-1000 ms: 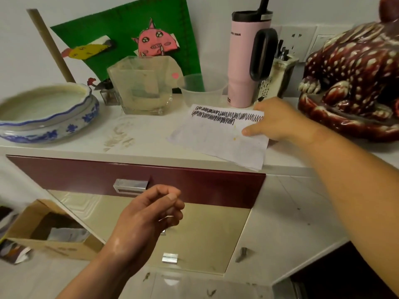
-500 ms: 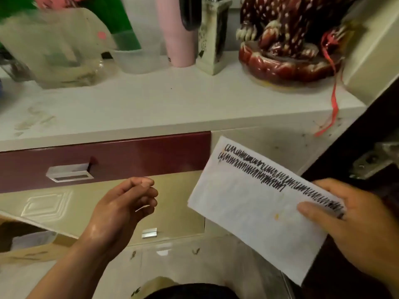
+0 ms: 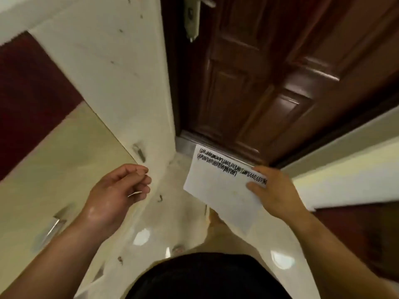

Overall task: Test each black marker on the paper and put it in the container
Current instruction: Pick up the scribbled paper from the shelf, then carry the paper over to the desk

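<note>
A white paper (image 3: 218, 188) with rows of black scribble along its top edge is held in the air above the floor, in front of a door. My right hand (image 3: 274, 193) pinches its right edge, thumb on top. To the left, my left hand (image 3: 116, 193) hangs in the air with loosely curled fingers; a thin pale sliver shows by its fingertips, and I cannot tell what it is. No marker and no container are in view.
A dark brown wooden door (image 3: 259, 83) with a metal handle plate (image 3: 192, 16) stands ahead. A cream cabinet side (image 3: 121, 72) and a dark red drawer front (image 3: 28, 100) are on the left. The glossy floor (image 3: 183, 223) lies below, a wall on the right.
My right hand lifted the paper off the counter and carried it down to the right. My view has swung from the counter to the door and floor. The left hand kept its pose.
</note>
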